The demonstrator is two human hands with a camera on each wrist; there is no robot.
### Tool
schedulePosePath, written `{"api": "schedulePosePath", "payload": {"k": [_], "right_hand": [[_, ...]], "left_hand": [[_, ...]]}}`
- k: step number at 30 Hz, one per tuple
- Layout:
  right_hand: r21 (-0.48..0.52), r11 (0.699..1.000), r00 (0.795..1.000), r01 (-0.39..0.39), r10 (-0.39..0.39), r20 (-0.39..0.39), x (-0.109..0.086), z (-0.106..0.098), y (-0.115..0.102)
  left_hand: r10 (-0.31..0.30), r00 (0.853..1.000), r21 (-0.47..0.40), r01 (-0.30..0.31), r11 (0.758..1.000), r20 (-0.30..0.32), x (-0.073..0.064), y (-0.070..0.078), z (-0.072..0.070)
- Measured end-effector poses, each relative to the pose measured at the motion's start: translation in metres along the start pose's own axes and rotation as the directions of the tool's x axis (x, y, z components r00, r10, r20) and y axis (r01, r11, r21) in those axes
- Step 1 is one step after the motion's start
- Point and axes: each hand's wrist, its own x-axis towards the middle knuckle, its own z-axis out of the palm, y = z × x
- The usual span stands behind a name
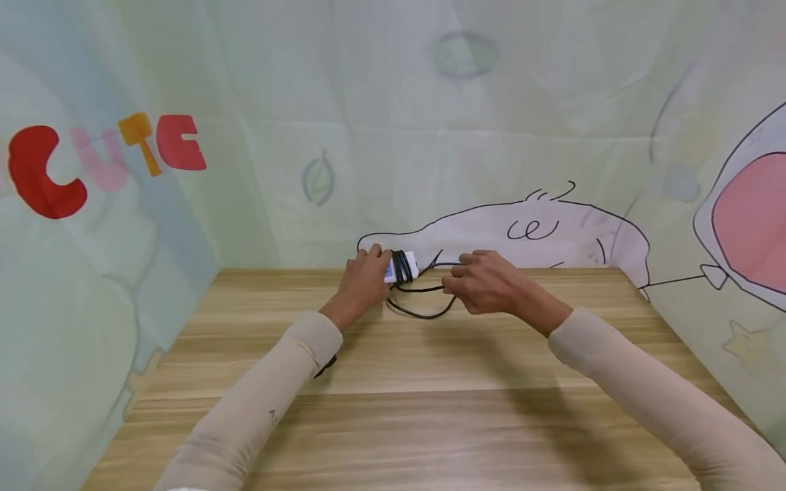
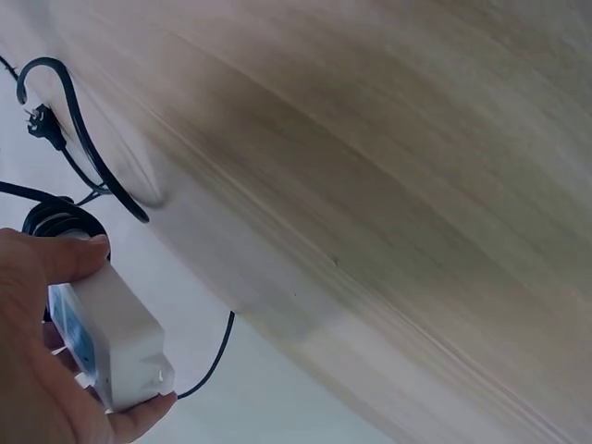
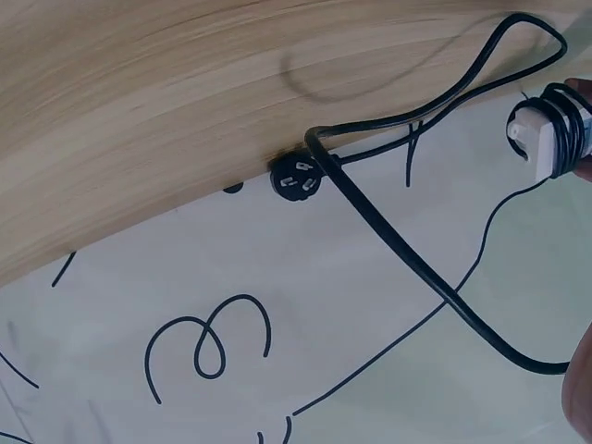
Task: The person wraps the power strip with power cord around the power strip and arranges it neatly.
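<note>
A white power adapter (image 1: 412, 262) with a blue label is gripped by my left hand (image 1: 365, 278), near the back edge of the table. Several turns of black cable (image 1: 402, 266) wrap tightly around its middle. In the left wrist view, the thumb lies by the wound turns and a fingertip supports the far end of the adapter (image 2: 129, 338). My right hand (image 1: 485, 281), to the right, pinches the loose length of cable, its fingers curled. Between the hands the cable sags in a loop. A black three-pin plug (image 3: 296, 176) hangs by that loop, pins showing.
The wood-grain table (image 1: 393, 409) reaches toward me. Behind it and at both sides hang printed cloth walls (image 1: 381, 136), with line drawings and coloured letters. The back cloth meets the table edge just beyond both hands.
</note>
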Motion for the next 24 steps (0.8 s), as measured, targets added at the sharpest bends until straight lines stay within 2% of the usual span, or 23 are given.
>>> {"api": "schedulePosePath", "payload": {"k": [5, 6, 10, 13, 17, 24], "right_hand": [[-0.06, 0.998, 0.999, 0.012, -0.015, -0.046, 0.004, -0.003, 0.002], [-0.074, 0.997, 0.998, 0.009, -0.013, -0.058, 0.005, -0.004, 0.003], [-0.127, 0.992, 0.993, -0.027, 0.012, -0.119, 0.011, -0.004, 0.005], [-0.133, 0.989, 0.984, -0.069, 0.045, -0.173, 0.014, -0.003, 0.006], [-0.089, 0.987, 0.965, -0.134, 0.11, -0.237, 0.021, 0.001, 0.008], [0.008, 0.97, 0.917, -0.242, 0.231, -0.325, 0.033, 0.012, 0.015]], "left_hand": [[-0.002, 0.999, -0.069, 0.005, 0.998, 0.035, 0.0, 0.005, 0.003], [-0.015, 0.998, -0.086, 0.02, 0.996, 0.054, -0.005, 0.015, -0.01], [-0.004, 0.999, -0.109, 0.008, 0.994, 0.042, -0.004, 0.021, -0.01], [0.027, 0.999, -0.105, -0.024, 0.994, 0.03, -0.006, 0.028, -0.012], [0.064, 0.998, -0.116, -0.061, 0.991, 0.025, -0.009, 0.035, -0.017], [0.09, 0.996, -0.143, -0.09, 0.986, 0.0, -0.011, 0.039, -0.019]]}}
